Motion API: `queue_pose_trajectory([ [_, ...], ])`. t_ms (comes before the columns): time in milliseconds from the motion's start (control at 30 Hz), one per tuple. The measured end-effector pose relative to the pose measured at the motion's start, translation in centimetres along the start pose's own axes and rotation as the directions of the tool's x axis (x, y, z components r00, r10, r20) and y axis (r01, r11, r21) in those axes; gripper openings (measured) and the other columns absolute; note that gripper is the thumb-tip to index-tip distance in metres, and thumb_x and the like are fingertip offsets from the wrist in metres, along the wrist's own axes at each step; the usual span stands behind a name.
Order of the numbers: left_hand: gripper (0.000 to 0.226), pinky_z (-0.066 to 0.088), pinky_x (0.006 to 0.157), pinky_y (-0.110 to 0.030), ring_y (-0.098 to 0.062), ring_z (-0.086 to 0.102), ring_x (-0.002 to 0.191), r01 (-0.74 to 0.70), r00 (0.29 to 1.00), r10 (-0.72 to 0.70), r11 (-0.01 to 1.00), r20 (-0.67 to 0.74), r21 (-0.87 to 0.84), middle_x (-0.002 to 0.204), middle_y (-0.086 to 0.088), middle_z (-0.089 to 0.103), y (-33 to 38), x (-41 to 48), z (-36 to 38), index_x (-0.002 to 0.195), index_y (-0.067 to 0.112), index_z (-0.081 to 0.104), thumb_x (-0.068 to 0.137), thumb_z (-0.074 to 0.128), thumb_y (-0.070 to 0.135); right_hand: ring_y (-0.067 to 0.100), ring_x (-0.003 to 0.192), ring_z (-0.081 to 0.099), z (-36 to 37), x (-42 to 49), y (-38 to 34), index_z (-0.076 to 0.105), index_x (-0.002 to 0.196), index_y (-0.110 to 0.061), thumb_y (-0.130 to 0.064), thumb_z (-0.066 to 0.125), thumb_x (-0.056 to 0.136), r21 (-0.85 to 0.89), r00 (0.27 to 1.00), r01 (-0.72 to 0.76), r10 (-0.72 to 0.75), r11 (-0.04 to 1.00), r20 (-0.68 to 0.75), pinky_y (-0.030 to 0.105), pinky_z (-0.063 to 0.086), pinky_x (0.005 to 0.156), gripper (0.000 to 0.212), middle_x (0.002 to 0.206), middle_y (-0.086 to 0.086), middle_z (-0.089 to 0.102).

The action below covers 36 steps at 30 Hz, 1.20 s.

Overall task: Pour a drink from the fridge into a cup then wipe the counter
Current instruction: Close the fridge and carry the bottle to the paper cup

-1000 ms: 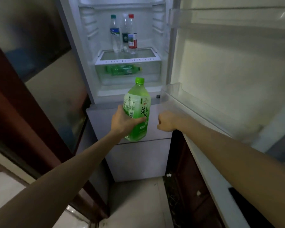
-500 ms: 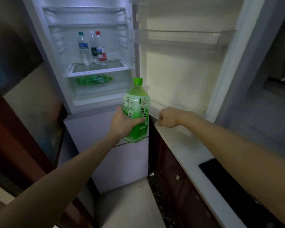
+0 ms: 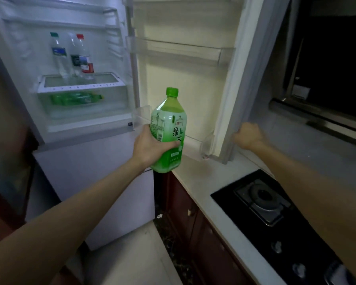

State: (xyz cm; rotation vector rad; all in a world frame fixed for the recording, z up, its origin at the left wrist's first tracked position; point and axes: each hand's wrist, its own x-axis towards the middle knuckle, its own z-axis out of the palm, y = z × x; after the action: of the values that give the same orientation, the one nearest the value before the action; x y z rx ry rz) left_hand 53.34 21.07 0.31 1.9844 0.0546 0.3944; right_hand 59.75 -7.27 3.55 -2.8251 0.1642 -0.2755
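Observation:
My left hand (image 3: 150,144) grips a large green tea bottle (image 3: 170,128) with a green cap, held upright in front of the open fridge. My right hand (image 3: 248,135) is closed into a fist against the outer edge of the open fridge door (image 3: 232,83); whether its fingers hook the edge is hidden. The fridge interior (image 3: 80,87) holds three upright water bottles (image 3: 74,54) on a glass shelf and a green bottle (image 3: 76,97) lying in the drawer below. The white counter (image 3: 195,175) starts just right of the bottle. No cup is in view.
A black gas hob (image 3: 263,200) with a burner and knobs is set into the counter at the right. Dark red cabinets (image 3: 185,212) run beneath it. A dark window with a metal sill (image 3: 321,116) lies beyond the fridge door. Pale floor tiles show at the bottom.
My view has swung right, showing the counter and hob. My right hand moved from the door's inner shelf out to its outer edge. The bottle stays upright in my left hand.

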Motion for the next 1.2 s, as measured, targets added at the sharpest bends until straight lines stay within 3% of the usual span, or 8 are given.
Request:
queue_pose_trajectory([
  [67, 0.072, 0.055, 0.084, -0.033, -0.016, 0.064, 0.098, 0.002, 1.0, -0.002, 1.0, -0.01, 0.021, 0.105, 0.005, 0.066, 0.5, -0.2, 0.8, 0.108, 0.02, 0.048, 0.054, 0.093, 0.04, 0.035, 0.096, 0.059, -0.5, 0.5, 0.9, 0.056, 0.105, 0.005, -0.02, 0.054, 0.093, 0.067, 0.998, -0.021, 0.025, 0.998, -0.06, 0.034, 0.044, 0.07, 0.028, 0.109, 0.022, 0.057],
  [133, 0.072, 0.054, 0.084, -0.033, -0.017, 0.064, 0.1, 0.02, 1.0, -0.019, 0.999, -0.024, 0.035, 0.105, 0.006, 0.065, 1.2, -0.2, 1.6, 0.108, 0.019, 0.047, 0.056, 0.092, 0.04, 0.039, 0.114, 0.052, -1.1, 1.2, 1.6, 0.038, 0.131, 0.009, -0.02, 0.054, 0.094, 0.155, 0.994, -0.052, 0.066, 0.987, -0.085, 0.039, 0.045, 0.083, 0.049, 0.132, 0.025, 0.045],
  [333, 0.075, 0.057, 0.09, -0.043, -0.018, 0.067, 0.102, 0.067, 0.998, -0.067, 0.998, -0.022, 0.008, 0.113, 0.0, 0.07, 3.0, 0.7, 3.6, 0.12, 0.014, 0.058, 0.059, 0.09, 0.042, 0.036, 0.136, 0.036, -2.2, 4.2, 3.0, 0.014, 0.151, 0.0, -0.02, 0.058, 0.093, 0.473, 0.997, -0.029, 0.061, 0.881, -0.052, 0.04, 0.036, 0.109, 0.076, 0.153, 0.019, 0.03],
  [467, 0.074, 0.058, 0.088, -0.04, -0.016, 0.068, 0.099, 0.075, 0.996, -0.073, 0.996, -0.046, 0.039, 0.11, 0.002, 0.071, 3.3, 0.2, 4.7, 0.118, 0.015, 0.058, 0.058, 0.09, 0.043, 0.031, 0.133, 0.043, -1.3, 5.1, 3.0, 0.014, 0.154, -0.016, -0.021, 0.061, 0.089, 0.66, 1.0, -0.006, 0.021, 0.751, -0.015, 0.038, 0.037, 0.109, 0.08, 0.151, 0.008, 0.038],
  [700, 0.075, 0.057, 0.086, -0.036, -0.016, 0.066, 0.101, 0.131, 0.989, -0.124, 0.988, -0.086, 0.084, 0.111, 0.003, 0.069, 2.1, -0.9, 4.8, 0.118, 0.016, 0.054, 0.058, 0.091, 0.041, 0.034, 0.136, 0.038, -0.7, 7.8, 2.7, -0.008, 0.155, -0.019, -0.012, 0.058, 0.09, 0.755, 0.997, -0.056, 0.072, 0.654, 0.012, 0.039, 0.035, 0.109, 0.093, 0.158, 0.01, 0.027],
  [867, 0.073, 0.057, 0.089, -0.042, -0.018, 0.066, 0.102, 0.169, 0.981, -0.16, 0.982, -0.108, 0.085, 0.11, 0.001, 0.068, 1.4, -1.6, 4.0, 0.115, 0.015, 0.053, 0.059, 0.091, 0.041, 0.032, 0.137, 0.038, -0.6, 9.6, 2.9, 0.004, 0.155, -0.013, -0.005, 0.057, 0.087, 0.801, 0.988, -0.095, 0.152, 0.591, 0.006, 0.033, 0.035, 0.107, 0.087, 0.156, 0.011, 0.031],
  [1067, 0.076, 0.057, 0.09, -0.043, -0.02, 0.065, 0.104, 0.176, 0.976, -0.165, 0.982, -0.141, 0.068, 0.113, -0.001, 0.067, 1.2, -2.3, 3.8, 0.118, 0.014, 0.049, 0.059, 0.091, 0.04, 0.033, 0.122, 0.052, -0.2, 9.5, 3.4, 0.032, 0.145, -0.007, -0.008, 0.06, 0.086, 0.741, 0.984, -0.068, 0.168, 0.668, -0.061, 0.028, 0.039, 0.089, 0.065, 0.138, 0.014, 0.052],
  [1200, 0.077, 0.058, 0.088, -0.043, -0.019, 0.067, 0.102, 0.186, 0.976, -0.178, 0.981, -0.129, 0.052, 0.112, 0.0, 0.069, 0.8, -2.6, 3.6, 0.12, 0.014, 0.054, 0.059, 0.091, 0.043, 0.035, 0.125, 0.044, 0.7, 7.5, 2.4, 0.041, 0.13, 0.003, -0.013, 0.052, 0.093, 0.628, 0.954, 0.073, 0.13, 0.775, -0.271, 0.037, 0.036, 0.103, 0.041, 0.133, 0.023, 0.048],
])
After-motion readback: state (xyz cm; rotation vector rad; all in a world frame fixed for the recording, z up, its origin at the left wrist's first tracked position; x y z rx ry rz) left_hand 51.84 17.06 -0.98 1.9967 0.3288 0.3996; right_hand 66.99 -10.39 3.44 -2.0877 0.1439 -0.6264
